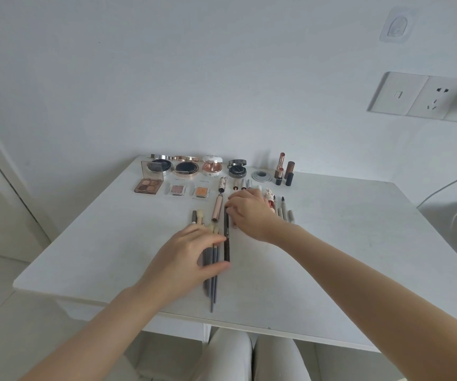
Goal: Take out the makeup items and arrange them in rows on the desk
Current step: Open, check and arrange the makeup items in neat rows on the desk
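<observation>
Makeup lies in rows on a white desk (331, 243). At the back stand several open cushion compacts (184, 166) and lipsticks (281, 167). In front of them lie an eyeshadow palette (148, 186) and two small eyeshadow pans (177, 190). A long dark pencil (226, 243) lies lengthwise at the middle. My left hand (186, 259) rests over grey-handled brushes (213, 281), with thumb and fingertip touching the pencil's lower part. My right hand (249, 213) pinches the pencil's far end. A rose-gold tube (217, 207) lies just left of it.
Several pens and a small figure-topped tube (270, 200) lie to the right of my right hand. A round metal lid (261, 176) sits near the lipsticks. A wall socket (439, 99) and a cable (447, 185) are at the right. My knees show below the desk's front edge.
</observation>
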